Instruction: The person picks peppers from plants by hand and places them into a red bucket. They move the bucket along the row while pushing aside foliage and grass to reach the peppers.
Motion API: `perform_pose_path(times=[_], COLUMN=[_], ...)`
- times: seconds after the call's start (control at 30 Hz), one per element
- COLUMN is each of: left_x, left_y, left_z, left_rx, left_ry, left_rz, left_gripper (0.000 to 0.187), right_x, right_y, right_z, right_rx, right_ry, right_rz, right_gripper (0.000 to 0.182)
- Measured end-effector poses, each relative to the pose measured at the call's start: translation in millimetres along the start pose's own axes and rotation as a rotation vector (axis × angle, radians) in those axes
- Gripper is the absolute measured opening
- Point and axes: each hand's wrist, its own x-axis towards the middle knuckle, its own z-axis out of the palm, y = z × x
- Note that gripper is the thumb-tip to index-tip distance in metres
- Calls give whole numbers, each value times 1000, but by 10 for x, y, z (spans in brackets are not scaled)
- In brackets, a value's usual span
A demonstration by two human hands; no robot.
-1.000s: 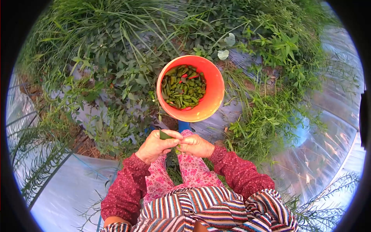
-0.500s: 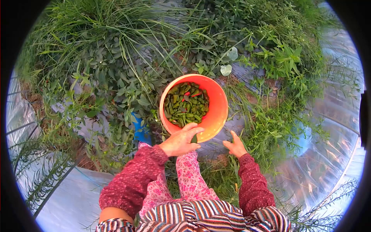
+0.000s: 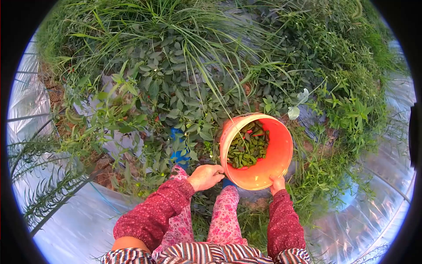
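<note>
An orange bucket (image 3: 281,152) stands tilted among the plants, its outer wall showing on the left. Green peppers (image 3: 246,152) with a few red ones are gathered against its left inner side. My right hand (image 3: 277,184) grips the near right rim, thumb over the edge and the other fingers hidden. Beside the lower left rim, my left hand (image 3: 206,177) is closed, its fingertips at the bucket's edge. Whatever those fingers pinch, if anything, cannot be made out.
Leafy pepper plants (image 3: 162,83) and long grass (image 3: 193,31) crowd the ground ahead. Clear plastic sheeting (image 3: 79,220) runs along both sides. A blue boot (image 3: 179,147) is partly hidden by leaves near my left leg.
My left hand has left the bucket's mouth, where something green showed at its fingers, and closed beside the rim. My right hand has taken the rim. The view has shifted.
</note>
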Motion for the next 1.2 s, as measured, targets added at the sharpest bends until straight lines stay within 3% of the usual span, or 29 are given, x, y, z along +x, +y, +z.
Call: perform_pose_path(times=[0.07, 0.13, 0.2, 0.23, 0.37, 0.43, 0.57, 0.7, 0.8, 0.93, 1.0, 1.13, 1.2], left_x=[-94, -262, -427, -491, -776, -842, -823, -821, -794, -787, -796, -779, -698], left_y=[-277, -443, -486, -553, -859, -986, -992, -1046, -1014, -1042, -990, -1096, -1091], left_z=[56, 111, 74, 121, 254, 286, 153, 5, -113, -92, -71, 120, 153], left_rx=[-21, 89, 83, 141, 222, 264, 132, 130, 75, -22, -94, -192, -268], left_ry=[15, 167, 105, 144, 178, 195, 332, 363, 383, 438, 578, 605, 578], left_rz=[-61, -27, -110, -60, 148, 286, 207, 355, 244, 173, 122, 44, -10], left_gripper=[28, 34, 41, 43, 49, 48, 50, 44, 39, 31, 27, 26, 24], right_x=[-157, -424, -604, -637, -1074, -1340, -1761, -1913, -1555, -735, -8, 989, 1433], right_y=[-103, -294, -432, -451, -1014, -1340, -1999, -2647, -2958, -3167, -3250, -2964, -2741], right_z=[118, 400, 694, 809, 1343, 1417, 1534, 1914, 2313, 3152, 3463, 4215, 4420], right_rx=[-36, -93, -48, -46, -269, -308, -425, -396, -289, -184, -148, 63, 76], right_ry=[4, -14, -1, -18, -8, 19, -37, -58, -112, -165, -203, -173, -261], right_rz=[14, 39, -41, -144, -234, -271, -415, -535, -601, -499, -447, -425, -266], right_gripper=[48, 51, 53, 51, 37, 40, 40, 33, 38, 37, 34, 44, 50])
